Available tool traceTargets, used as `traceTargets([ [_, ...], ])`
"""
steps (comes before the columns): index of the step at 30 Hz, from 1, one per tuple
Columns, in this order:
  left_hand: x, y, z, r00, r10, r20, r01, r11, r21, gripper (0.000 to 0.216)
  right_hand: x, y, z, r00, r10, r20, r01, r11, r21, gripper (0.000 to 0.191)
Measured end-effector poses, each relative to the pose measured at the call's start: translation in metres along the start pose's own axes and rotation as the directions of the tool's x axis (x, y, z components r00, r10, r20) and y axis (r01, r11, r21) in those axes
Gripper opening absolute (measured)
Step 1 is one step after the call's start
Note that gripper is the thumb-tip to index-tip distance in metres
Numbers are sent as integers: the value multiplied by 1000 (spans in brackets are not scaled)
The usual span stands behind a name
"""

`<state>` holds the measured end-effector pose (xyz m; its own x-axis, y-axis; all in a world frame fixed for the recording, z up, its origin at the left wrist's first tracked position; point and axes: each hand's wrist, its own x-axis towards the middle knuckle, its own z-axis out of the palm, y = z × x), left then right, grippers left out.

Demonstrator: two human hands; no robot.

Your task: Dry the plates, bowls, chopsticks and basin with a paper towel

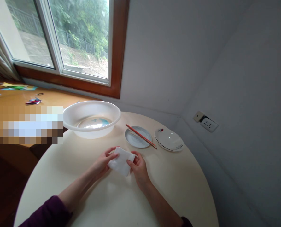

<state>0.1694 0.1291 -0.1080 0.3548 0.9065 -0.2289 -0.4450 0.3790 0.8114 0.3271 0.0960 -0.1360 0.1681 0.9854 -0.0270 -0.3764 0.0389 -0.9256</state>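
While the pale round table [102,201] carries everything within reach, the translucent white basin [92,134] stands at its far side. Well to the right of the basin lie the white plates [170,139], apparently stacked. Nearer the basin, on the same side, is the grey plate [131,141]. On the person's side of the basin are the two hands; the left hand [104,161] is the closer of them to it. Between them, apart from the basin and toward its near right, is the folded white cloth [121,161], raised at a tilt. It looks almost square, so no clear long axis can be told. The red chopsticks [140,136] slant across the grey plate, their ends farther from the basin reaching past the rim. The left thumb presses one side of the cloth, its fingers mostly hidden behind; the right hand [140,170] pinches the opposite side, farther from the basin, between thumb and curled fingers.
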Motion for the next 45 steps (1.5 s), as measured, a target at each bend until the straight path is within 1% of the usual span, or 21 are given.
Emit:
traceTargets([
  [5, 1, -4, -1, 1000, 7, 8, -8, 999, 50, 46, 1, -2, 1, 1000, 1, -28, -1, 1000, -8, 35],
  [8, 1, -5, 0, 1000, 5, 29, -7, 999, 44, 43, 1, -3, 1, 999, 8, -47, -8, 1000, -6, 35],
  [11, 1, -5, 1, 998, 4, 63, -6, 1000, 28, 36, 1, -4, 1, 997, 13, -77, -13, 1000, 4, 37],
  [14, 0, -5, 2, 998, -9, 62, 8, 1000, 16, 32, 0, -5, 1, 997, 24, -73, -23, 1000, 13, 37],
  [19, -1, -4, 3, 1000, -9, -11, 9, 999, 37, 35, -5, -7, 5, 994, 85, 72, -83, 996, -29, 40],
  [21, 0, -4, 3, 998, 6, -59, -4, 999, 35, 35, -5, -6, 5, 992, 87, 96, -83, 996, -41, 40],
  [23, 2, -5, 2, 996, 22, -92, -21, 1000, 12, 34, -5, -6, 5, 994, 70, 78, -66, 997, -46, 39],
  [25, 4, -5, 0, 994, 33, -109, -34, 999, -6, 31, -4, -9, 3, 998, 55, 32, -53, 997, -48, 37],
  [28, 7, -4, -4, 990, 44, -132, -45, 999, -2, 24, -2, -22, -5, 997, 68, -29, -69, 997, -30, 30],
  [30, 9, -3, -7, 987, 46, -156, -47, 999, -4, 20, -3, -39, -17, 994, 107, 23, -106, 994, -38, 28],
  [31, 9, -2, -7, 985, 43, -166, -44, 999, -6, 18, -4, -48, -25, 988, 133, 82, -128, 990, -63, 28],
  [33, 9, -2, -7, 985, 31, -169, -33, 999, -8, 17, -8, -65, -42, 961, 188, 202, -158, 976, -152, 30],
  [34, 8, -2, -7, 987, 25, -159, -27, 1000, -6, 18, -11, -72, -51, 950, 209, 232, -164, 966, -199, 31],
  [36, 7, -3, -5, 992, 22, -128, -22, 1000, 5, 19, -18, -80, -66, 943, 233, 238, -164, 947, -277, 33],
  [38, 6, -3, -3, 995, 23, -101, -22, 1000, 12, 21, -24, -81, -73, 942, 244, 229, -158, 928, -337, 36],
  [41, 6, -2, -2, 995, 25, -94, -24, 1000, 15, 22, -27, -77, -66, 917, 281, 284, -157, 907, -390, 38],
  [45, 8, 1, -6, 991, 27, -129, -27, 1000, 6, 19, -22, -73, -35, 844, 322, 429, -175, 921, -348, 38],
])
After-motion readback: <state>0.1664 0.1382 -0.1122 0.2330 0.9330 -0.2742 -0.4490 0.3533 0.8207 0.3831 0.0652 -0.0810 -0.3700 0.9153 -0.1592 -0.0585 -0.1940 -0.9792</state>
